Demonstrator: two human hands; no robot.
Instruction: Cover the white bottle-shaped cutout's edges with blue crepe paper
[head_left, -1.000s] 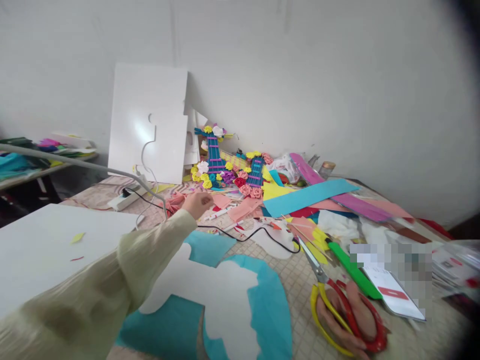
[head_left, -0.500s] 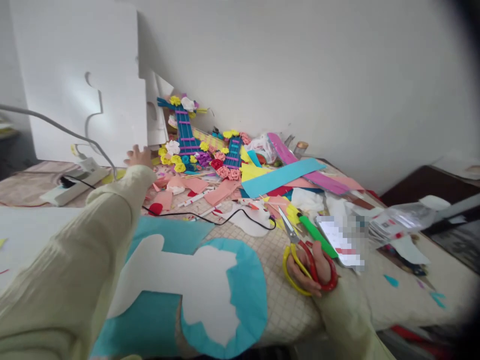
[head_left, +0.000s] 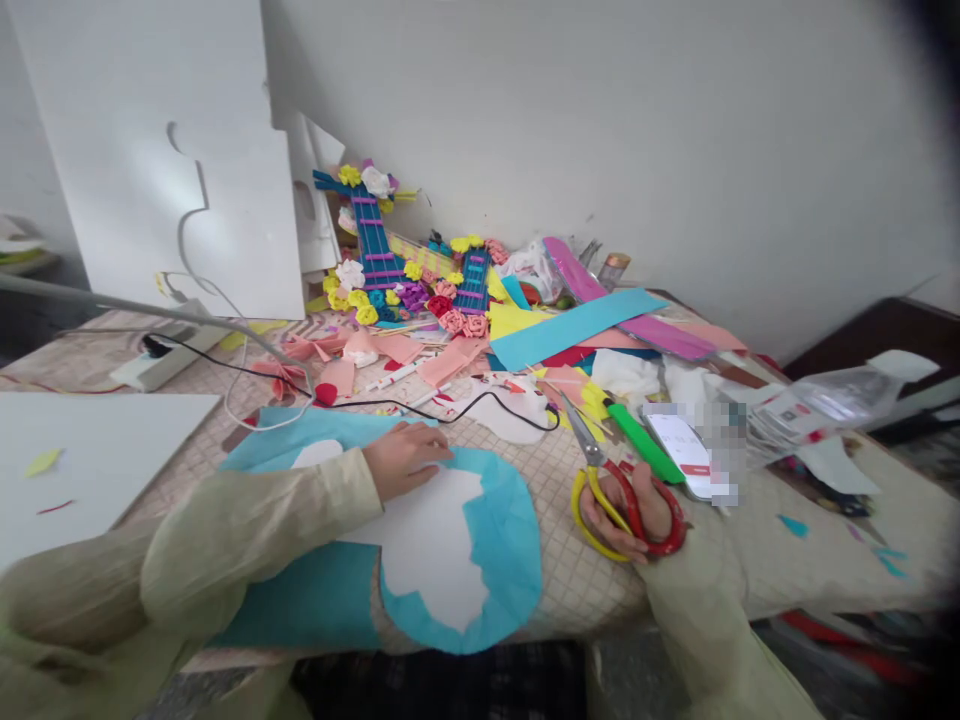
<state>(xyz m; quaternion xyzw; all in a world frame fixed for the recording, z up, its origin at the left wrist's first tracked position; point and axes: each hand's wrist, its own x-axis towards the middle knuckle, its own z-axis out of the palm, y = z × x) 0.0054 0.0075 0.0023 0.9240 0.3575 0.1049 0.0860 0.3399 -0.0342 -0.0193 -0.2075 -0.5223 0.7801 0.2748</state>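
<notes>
My left hand [head_left: 405, 460] lies palm down, fingers stretched, on the upper edge of a white guitar-shaped cutout [head_left: 442, 545]. Beneath the cutout is blue crepe paper [head_left: 506, 560], trimmed round at its right end and showing as a border there. My left forearm hides much of the cutout's narrow part. In my right hand [head_left: 626, 510] is a pair of scissors [head_left: 591, 454] with one yellow and one red handle. Their blades point away from me over the tablecloth and look nearly closed.
A green utility knife [head_left: 643, 443] and a phone [head_left: 679, 450] lie beyond the scissors. A black cable [head_left: 480, 405] crosses behind the cutout. Farther back are paper strips [head_left: 577, 328], scraps and flower-decorated blue models [head_left: 371, 245]. A white board [head_left: 157, 430] is at left, near a power strip [head_left: 161, 360].
My left hand has come back from the far left, near the standing board, to rest on the cutout. A pale cable now droops farther over the table. The scissors stay in my right hand.
</notes>
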